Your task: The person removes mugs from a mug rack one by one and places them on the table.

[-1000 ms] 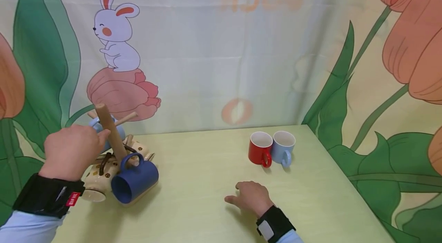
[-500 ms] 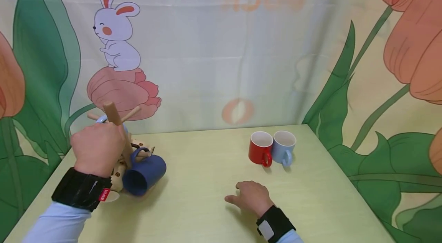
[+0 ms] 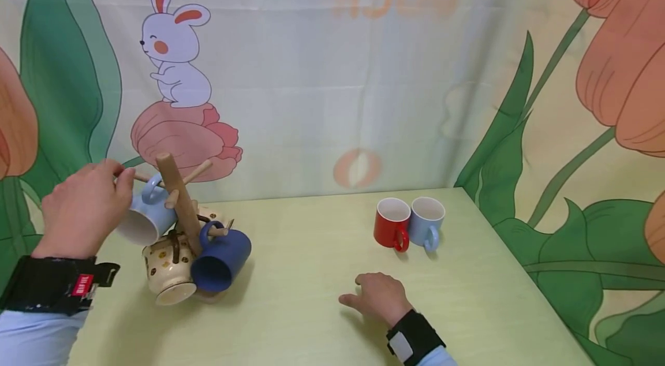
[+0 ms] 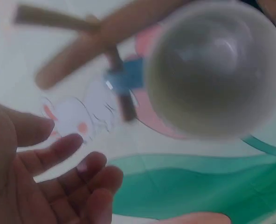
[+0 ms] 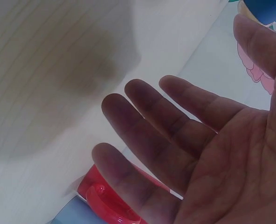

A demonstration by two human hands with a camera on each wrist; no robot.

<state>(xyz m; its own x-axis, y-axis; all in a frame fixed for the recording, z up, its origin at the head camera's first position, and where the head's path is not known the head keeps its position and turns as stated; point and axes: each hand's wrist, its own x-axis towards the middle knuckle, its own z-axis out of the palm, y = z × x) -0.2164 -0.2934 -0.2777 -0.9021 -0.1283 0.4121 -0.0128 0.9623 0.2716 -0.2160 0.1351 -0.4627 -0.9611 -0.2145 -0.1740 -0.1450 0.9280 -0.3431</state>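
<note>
A wooden mug tree (image 3: 179,198) stands on the left of the table, its post leaning in the head view. From its pegs hang a light blue mug (image 3: 148,213), a cream patterned mug (image 3: 165,265) and a dark blue mug (image 3: 222,262); a second cream mug shows partly behind. My left hand (image 3: 88,207) is just left of the light blue mug, and the left wrist view has its fingers (image 4: 65,147) loosely bent with nothing between them. Over the table's middle, my right hand (image 3: 381,297) hovers with fingers spread and holds nothing.
A red mug (image 3: 392,224) and another light blue mug (image 3: 427,221) stand upright side by side near the table's back right, handles toward me. Behind the table (image 3: 312,239) hangs a printed curtain (image 3: 291,94) with a rabbit and tulips.
My left hand shifts right at the mug tree's post, then lets go and moves left. The tree and its mugs sit slightly farther right, the light blue mug now uncovered. My right hand stays put.
</note>
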